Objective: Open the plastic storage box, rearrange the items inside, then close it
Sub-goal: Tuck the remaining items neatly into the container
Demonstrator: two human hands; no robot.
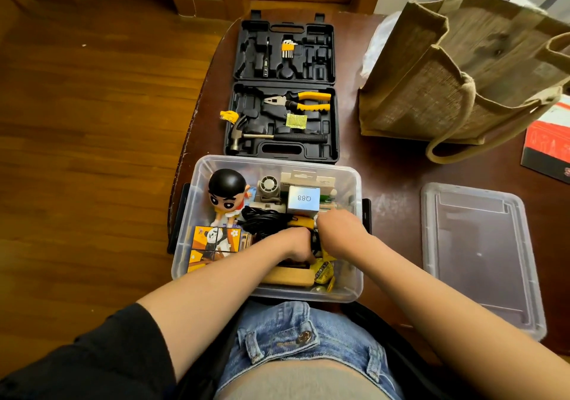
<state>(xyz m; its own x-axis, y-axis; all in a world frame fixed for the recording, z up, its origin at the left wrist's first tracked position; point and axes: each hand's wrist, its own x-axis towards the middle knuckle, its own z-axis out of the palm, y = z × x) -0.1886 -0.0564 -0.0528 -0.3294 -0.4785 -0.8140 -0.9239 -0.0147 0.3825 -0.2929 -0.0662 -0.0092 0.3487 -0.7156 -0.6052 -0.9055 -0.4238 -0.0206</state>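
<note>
Nearest the camera, blue denim shorts (296, 335) and a black sleeve (101, 356) are seen, with both bare forearms reaching forward into the clear plastic storage box (197, 183), which sits open at the near edge of the dark brown wooden desk (391, 183). The left hand (296, 245) and the right hand (340, 233) are pressed close together in the middle of the box, among its contents; the fingers of both are curled downward and hidden from view, so what they hold — if anything — cannot be told. Just below the hands a tan wooden block (287, 276) and a crumpled yellow wrapper (322, 271) are seen. To the left, an orange picture cube with a panda print (216, 242) lies in the near left corner, and a coil of black cable (265, 220) sits beside it. Further in, a big-headed black-haired toy figure (226, 196), a small grey fan (268, 187) and a pale blue carton marked Q88 (303, 199) are packed against the far wall. The clear plastic lid (481, 254) is laid flat on the desk, well apart to the right. Beyond the box, a black plastic tool case (283, 88) lies open — yellow-handled pliers (299, 100) and a steel claw hammer (265, 136) are seated in it. At the far right a brown jute tote bag (456, 69) stands.
</note>
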